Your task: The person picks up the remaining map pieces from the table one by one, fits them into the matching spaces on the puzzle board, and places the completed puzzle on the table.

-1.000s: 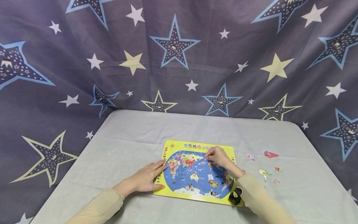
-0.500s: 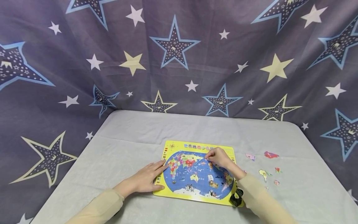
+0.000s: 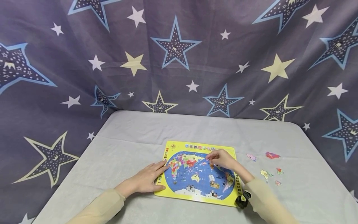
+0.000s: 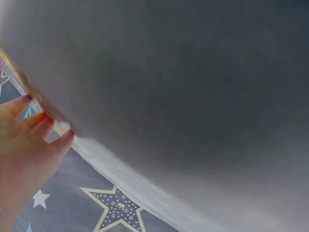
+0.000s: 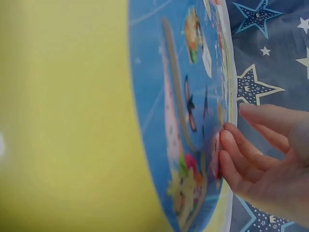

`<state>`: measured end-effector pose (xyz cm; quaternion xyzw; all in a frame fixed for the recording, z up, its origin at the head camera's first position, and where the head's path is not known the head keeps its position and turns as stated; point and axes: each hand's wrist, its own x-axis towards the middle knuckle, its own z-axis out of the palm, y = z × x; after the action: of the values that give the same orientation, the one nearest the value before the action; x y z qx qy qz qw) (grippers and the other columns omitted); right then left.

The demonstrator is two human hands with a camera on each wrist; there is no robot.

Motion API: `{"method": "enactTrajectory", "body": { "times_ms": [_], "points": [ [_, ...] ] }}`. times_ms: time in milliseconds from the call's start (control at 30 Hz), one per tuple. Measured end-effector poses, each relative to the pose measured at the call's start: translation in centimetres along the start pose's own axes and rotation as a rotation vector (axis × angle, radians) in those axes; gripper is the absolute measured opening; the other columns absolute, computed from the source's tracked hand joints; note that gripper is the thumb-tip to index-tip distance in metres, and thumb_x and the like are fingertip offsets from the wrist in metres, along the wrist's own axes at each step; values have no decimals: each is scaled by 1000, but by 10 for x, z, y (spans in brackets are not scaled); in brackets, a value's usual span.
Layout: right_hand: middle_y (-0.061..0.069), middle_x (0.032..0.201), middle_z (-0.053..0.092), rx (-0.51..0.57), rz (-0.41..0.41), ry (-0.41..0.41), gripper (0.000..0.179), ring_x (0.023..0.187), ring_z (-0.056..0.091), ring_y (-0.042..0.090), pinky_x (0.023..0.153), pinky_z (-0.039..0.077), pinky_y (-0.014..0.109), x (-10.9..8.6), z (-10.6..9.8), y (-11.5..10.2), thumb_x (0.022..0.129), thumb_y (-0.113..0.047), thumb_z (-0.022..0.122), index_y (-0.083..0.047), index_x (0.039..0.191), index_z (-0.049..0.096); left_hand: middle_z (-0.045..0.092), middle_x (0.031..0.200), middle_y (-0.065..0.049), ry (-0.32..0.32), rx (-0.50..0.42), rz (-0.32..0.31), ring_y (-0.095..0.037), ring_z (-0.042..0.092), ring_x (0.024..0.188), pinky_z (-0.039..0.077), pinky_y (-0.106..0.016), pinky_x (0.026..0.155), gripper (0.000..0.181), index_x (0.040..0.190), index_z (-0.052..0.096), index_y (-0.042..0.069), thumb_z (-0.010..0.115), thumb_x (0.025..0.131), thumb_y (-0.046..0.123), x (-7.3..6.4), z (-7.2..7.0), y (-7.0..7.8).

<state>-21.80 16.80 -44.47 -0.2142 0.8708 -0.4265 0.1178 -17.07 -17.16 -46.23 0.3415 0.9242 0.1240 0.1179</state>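
A yellow-bordered world map puzzle board (image 3: 193, 199) lies flat on the table. Its blue oval carries colourful land and animal pictures. My left hand (image 3: 146, 178) rests on the board's left edge with its fingers spread; the left wrist view shows its fingertips (image 4: 72, 132) at an edge. Over the map's upper right, my right hand (image 3: 222, 159) touches the surface with bent fingers. In the right wrist view, the right thumb (image 5: 260, 114) stands apart from the fingers, which rest against the map. I see nothing clearly held between them.
Several loose puzzle pieces lie right of the board, among them a red-purple one (image 3: 272, 155), a pink-lilac one (image 3: 251, 157) and a yellow-green one (image 3: 264, 174). A star-patterned curtain (image 3: 173, 77) hangs behind the grey cloth-covered table (image 3: 134, 130).
My right hand has shifted slightly to the right, and its thumb and forefinger look further apart. The left hand keeps its place on the board.
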Motion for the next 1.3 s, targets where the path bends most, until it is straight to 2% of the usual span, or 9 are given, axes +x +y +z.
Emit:
{"method": "enactTrajectory", "body": {
  "times_ms": [167,300,533,867,1133,1300],
  "points": [
    [21,95,63,55,-15,-22,22,75,60,26,60,52,31,-8,-6,1,83,-1,57,9,102,62,17,147,-7,-4,-5,-2,-21,17,133,18,-42,107,77,140,27,14,49,80,58,-1,0,1],
    [19,99,63,47,-2,-3,21,79,60,24,64,51,28,-12,-12,5,85,-4,56,5,102,63,17,147,-7,-2,-6,-5,-21,17,133,18,-41,107,77,140,28,14,49,80,58,-1,0,1],
    [15,94,62,-12,72,85,24,80,59,21,68,50,29,-23,-26,10,84,-8,58,4,104,62,17,147,-6,-5,-6,-4,-21,16,133,18,-41,107,77,140,28,14,48,80,58,0,0,2],
    [23,97,60,-48,35,165,27,82,59,28,67,50,27,-40,-52,23,84,-6,57,11,105,58,18,146,-7,15,-3,-1,-22,17,133,18,-42,107,77,140,27,14,49,80,56,-2,1,1],
    [23,98,61,-134,51,243,24,85,59,31,70,50,31,-59,-71,39,85,-4,56,10,104,59,17,147,-6,7,-2,-5,-21,17,133,18,-42,107,77,141,26,14,48,80,58,-1,1,1],
    [23,98,61,-162,74,278,23,83,59,29,66,49,26,-69,-80,48,84,-4,57,10,103,59,17,147,-6,8,-4,-7,-21,17,133,18,-42,107,77,140,27,14,49,80,57,-1,1,1]
  ]
}}
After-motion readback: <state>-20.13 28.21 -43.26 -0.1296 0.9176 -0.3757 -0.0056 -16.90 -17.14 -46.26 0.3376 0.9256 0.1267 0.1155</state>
